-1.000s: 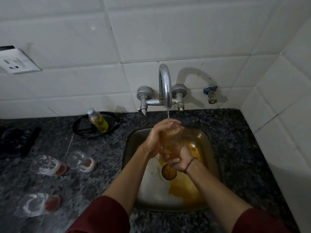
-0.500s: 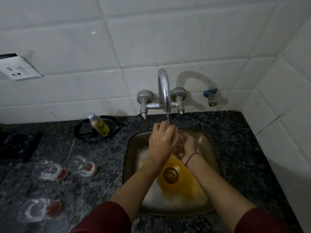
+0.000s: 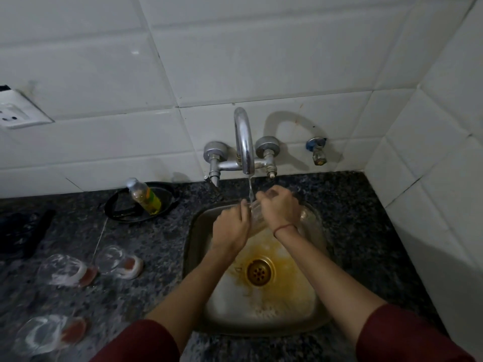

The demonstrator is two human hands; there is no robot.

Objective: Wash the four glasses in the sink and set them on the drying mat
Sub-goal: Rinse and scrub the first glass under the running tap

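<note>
Over the steel sink [image 3: 194,231], both hands hold one clear glass [image 3: 257,219] tilted under the thin stream from the tap [image 3: 244,142]. My left hand [image 3: 231,228] grips its left side; my right hand [image 3: 278,209] curls over its right side and top. Most of the glass is hidden between the hands. Three soapy glasses lie on their sides on the dark granite counter to the left: one [image 3: 119,261] nearest the sink, one [image 3: 65,270] beside it, and one [image 3: 48,333] at the front left edge.
A small bottle of yellow-green liquid [image 3: 143,195] stands in a black dish [image 3: 117,207] behind the glasses. A dark object [image 3: 23,231] lies at the far left. A wall socket [image 3: 18,111] sits upper left, a small valve [image 3: 317,150] right of the tap. Orange stains surround the drain [image 3: 260,271].
The hands have shifted: the left hand dropped to the glass's left side, the right rose over its top. The glass now sits tilted under the stream, clearer than before.
</note>
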